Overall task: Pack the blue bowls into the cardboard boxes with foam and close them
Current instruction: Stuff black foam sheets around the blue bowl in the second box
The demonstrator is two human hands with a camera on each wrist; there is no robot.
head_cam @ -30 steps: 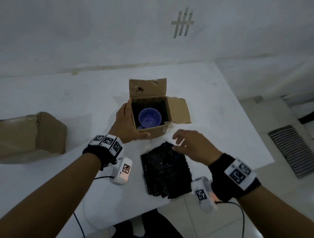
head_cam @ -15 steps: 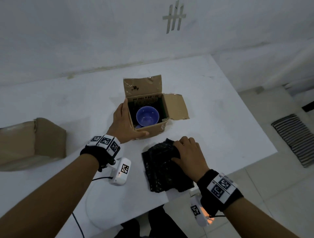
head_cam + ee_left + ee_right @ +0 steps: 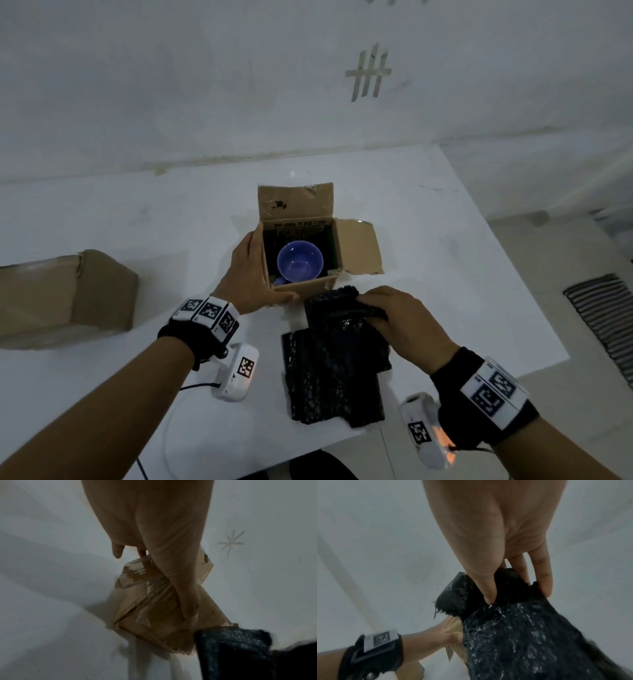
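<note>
Left hand [image 3: 251, 274] clasped around the near-left corner of the open cardboard box [image 3: 301, 289], thumb along its front wall; blue bowl [image 3: 300, 261] upright inside. Right hand [image 3: 399, 318] pinching the top black foam sheet [image 3: 337, 317], just in front of the box on the white table [image 3: 445, 274].

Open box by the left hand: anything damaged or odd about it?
Yes. The open box is worn: in the left wrist view its outer paper is torn and old tape peels off. The left hand grips its corner. The blue bowl inside looks intact.
</note>
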